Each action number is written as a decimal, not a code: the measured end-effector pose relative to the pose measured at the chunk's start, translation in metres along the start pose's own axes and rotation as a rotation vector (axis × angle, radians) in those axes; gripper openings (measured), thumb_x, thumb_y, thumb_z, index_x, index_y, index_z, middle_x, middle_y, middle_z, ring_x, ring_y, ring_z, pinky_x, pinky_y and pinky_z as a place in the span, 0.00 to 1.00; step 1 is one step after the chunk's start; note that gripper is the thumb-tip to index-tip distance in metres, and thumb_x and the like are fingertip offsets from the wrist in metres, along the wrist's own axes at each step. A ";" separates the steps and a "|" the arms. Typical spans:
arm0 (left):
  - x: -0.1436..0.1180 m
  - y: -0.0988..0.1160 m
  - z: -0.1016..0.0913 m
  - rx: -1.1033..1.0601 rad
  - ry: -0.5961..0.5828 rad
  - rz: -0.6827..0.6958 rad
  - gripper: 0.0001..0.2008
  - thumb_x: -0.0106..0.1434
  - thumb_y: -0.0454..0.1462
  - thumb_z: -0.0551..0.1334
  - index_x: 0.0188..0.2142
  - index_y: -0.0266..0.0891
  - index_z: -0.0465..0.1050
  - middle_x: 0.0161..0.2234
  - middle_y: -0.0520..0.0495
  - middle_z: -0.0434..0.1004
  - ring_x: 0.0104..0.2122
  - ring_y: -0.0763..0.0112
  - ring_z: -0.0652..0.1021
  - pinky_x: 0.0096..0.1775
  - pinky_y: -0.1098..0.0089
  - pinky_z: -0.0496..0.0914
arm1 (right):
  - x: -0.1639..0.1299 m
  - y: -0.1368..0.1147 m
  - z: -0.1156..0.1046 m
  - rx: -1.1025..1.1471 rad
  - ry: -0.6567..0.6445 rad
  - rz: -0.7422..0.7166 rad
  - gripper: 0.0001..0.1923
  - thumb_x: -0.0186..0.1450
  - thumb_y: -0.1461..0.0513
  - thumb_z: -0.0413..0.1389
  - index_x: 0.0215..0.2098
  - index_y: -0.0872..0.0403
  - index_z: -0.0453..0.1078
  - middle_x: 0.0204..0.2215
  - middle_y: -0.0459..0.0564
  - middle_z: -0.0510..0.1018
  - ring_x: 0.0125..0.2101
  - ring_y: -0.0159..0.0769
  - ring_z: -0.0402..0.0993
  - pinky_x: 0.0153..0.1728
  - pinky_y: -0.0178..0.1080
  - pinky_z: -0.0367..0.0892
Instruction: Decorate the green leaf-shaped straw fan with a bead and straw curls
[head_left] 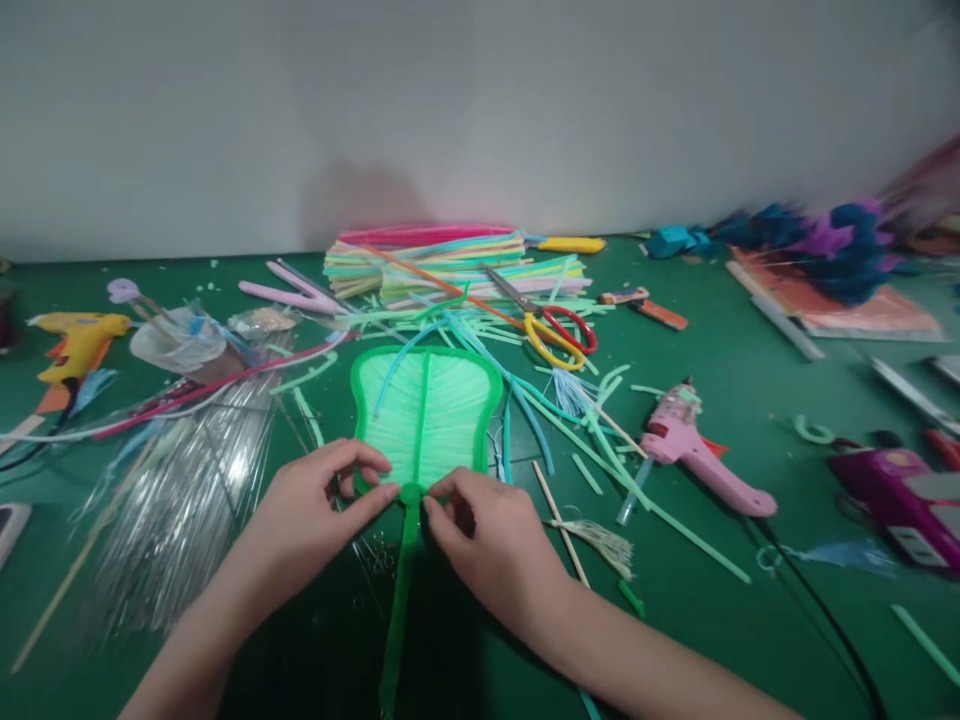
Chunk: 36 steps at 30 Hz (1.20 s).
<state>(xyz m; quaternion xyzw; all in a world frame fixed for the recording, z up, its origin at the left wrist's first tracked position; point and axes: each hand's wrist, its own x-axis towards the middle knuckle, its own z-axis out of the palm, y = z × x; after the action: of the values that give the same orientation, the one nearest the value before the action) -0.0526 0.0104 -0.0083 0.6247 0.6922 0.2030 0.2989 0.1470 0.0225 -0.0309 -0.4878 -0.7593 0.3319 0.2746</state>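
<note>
We've got the green straw fan lying flat on the tabletop, handle toward us. Our left hand and right hand both pinch the neck where blade meets handle. It looks super light and flexy, probably crushable, so that thicker neck or the rim seems the safest place to hold. Scissors and a pink glue gun sit nearby.

Scissors on strips — pink glue gun to their right.
</note>
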 end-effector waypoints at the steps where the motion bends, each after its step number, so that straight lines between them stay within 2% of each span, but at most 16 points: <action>1: 0.000 0.000 0.002 -0.003 -0.019 0.024 0.15 0.57 0.51 0.64 0.37 0.43 0.76 0.28 0.51 0.75 0.26 0.70 0.73 0.28 0.72 0.65 | -0.001 0.001 0.002 -0.018 0.009 -0.007 0.05 0.61 0.67 0.59 0.28 0.53 0.71 0.20 0.42 0.75 0.19 0.30 0.69 0.23 0.33 0.58; 5: -0.001 0.001 0.011 0.005 0.000 0.067 0.14 0.56 0.49 0.66 0.36 0.44 0.76 0.31 0.51 0.75 0.29 0.69 0.74 0.31 0.71 0.66 | -0.004 0.005 0.005 -0.069 0.047 -0.023 0.06 0.61 0.66 0.58 0.27 0.53 0.67 0.18 0.41 0.72 0.17 0.29 0.67 0.22 0.33 0.55; 10: 0.000 0.003 0.014 0.046 0.047 0.140 0.07 0.58 0.44 0.65 0.35 0.47 0.78 0.33 0.52 0.75 0.32 0.69 0.75 0.33 0.71 0.66 | -0.007 0.004 0.005 -0.054 -0.001 -0.011 0.06 0.62 0.65 0.57 0.29 0.52 0.64 0.17 0.41 0.70 0.17 0.30 0.67 0.21 0.32 0.55; 19: -0.002 0.006 0.011 0.021 -0.004 0.113 0.07 0.59 0.42 0.63 0.36 0.48 0.79 0.35 0.52 0.78 0.33 0.69 0.75 0.32 0.71 0.67 | -0.006 0.000 0.006 0.034 -0.051 0.077 0.06 0.63 0.65 0.57 0.28 0.52 0.64 0.16 0.41 0.71 0.16 0.30 0.67 0.20 0.32 0.53; 24: -0.003 0.007 0.014 0.029 0.039 0.118 0.09 0.57 0.46 0.65 0.34 0.46 0.79 0.32 0.51 0.77 0.31 0.67 0.74 0.33 0.69 0.67 | -0.006 0.001 0.008 0.059 -0.057 0.103 0.06 0.62 0.65 0.57 0.28 0.53 0.65 0.17 0.41 0.72 0.16 0.30 0.67 0.20 0.32 0.53; 31: -0.001 0.010 0.018 0.049 0.019 0.093 0.05 0.58 0.41 0.64 0.33 0.46 0.78 0.32 0.52 0.77 0.35 0.66 0.74 0.37 0.68 0.66 | -0.006 -0.001 0.005 0.063 -0.106 0.111 0.04 0.63 0.64 0.56 0.29 0.54 0.67 0.17 0.42 0.73 0.17 0.30 0.68 0.20 0.31 0.54; 33: -0.001 0.011 0.019 0.053 0.020 0.086 0.05 0.58 0.41 0.64 0.33 0.46 0.78 0.32 0.52 0.76 0.35 0.66 0.74 0.37 0.67 0.66 | -0.005 -0.002 0.001 0.035 -0.118 0.109 0.02 0.64 0.63 0.56 0.33 0.54 0.69 0.16 0.41 0.72 0.16 0.30 0.69 0.20 0.32 0.54; 36: -0.001 0.012 0.019 0.046 0.025 0.084 0.05 0.59 0.41 0.63 0.32 0.45 0.77 0.31 0.52 0.76 0.35 0.65 0.73 0.37 0.67 0.65 | -0.004 -0.001 -0.003 -0.044 -0.106 0.019 0.12 0.65 0.60 0.56 0.47 0.51 0.72 0.17 0.40 0.74 0.16 0.32 0.69 0.20 0.32 0.55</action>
<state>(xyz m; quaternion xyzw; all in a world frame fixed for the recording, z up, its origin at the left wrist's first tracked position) -0.0308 0.0089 -0.0146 0.6573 0.6735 0.2072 0.2673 0.1501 0.0196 -0.0286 -0.4826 -0.7753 0.3428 0.2200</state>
